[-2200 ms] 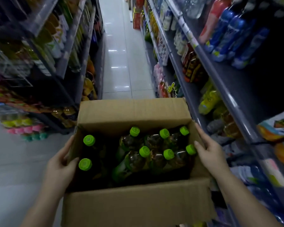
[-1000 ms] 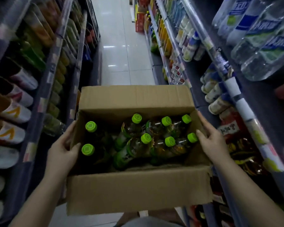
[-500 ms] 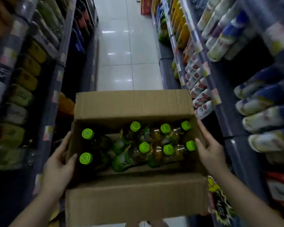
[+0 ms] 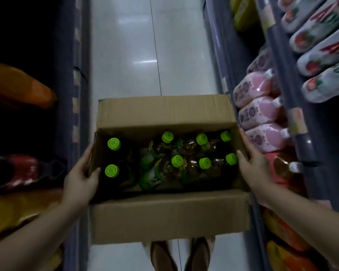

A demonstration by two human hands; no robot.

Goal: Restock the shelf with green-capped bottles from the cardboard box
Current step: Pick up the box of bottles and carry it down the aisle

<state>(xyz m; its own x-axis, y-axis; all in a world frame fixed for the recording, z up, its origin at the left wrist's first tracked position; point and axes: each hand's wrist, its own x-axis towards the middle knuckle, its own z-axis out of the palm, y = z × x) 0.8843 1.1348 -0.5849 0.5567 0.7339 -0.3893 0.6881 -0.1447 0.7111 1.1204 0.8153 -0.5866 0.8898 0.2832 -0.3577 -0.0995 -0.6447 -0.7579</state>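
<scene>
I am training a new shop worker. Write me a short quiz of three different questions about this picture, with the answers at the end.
1. How many green caps show in the box?
2. True or false: the right hand is lifting a bottle out of the box.
3. Where do the pink packs lie? A) inside the box B) on the right shelf C) on the floor

Key
1. Eight: two at the left side, six in the middle and right.
2. False. The right hand and the left hand both grip the box's side walls; no bottle is held.
3. B
</scene>
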